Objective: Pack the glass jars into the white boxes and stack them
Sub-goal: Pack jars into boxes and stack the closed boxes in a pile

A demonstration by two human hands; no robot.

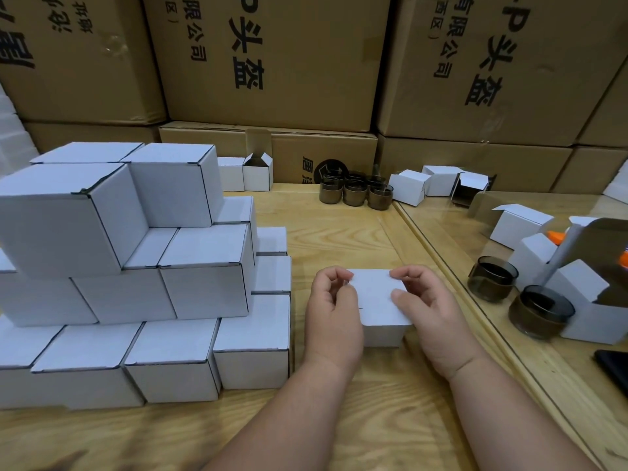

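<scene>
Holding a white box [379, 300] on the counter [339, 226], the left hand [334, 307] and right hand [419, 300] pinch its sides. Bumping the stack [136, 266] could knock boxes down.

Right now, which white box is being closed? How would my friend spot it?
Start at the big stepped stack of closed white cardboard boxes on the left of the pale wooden table. Look just right of its lowest row: one small white cardboard box stands alone on the table. It is the only one pinched between the left hand and right hand.
</scene>
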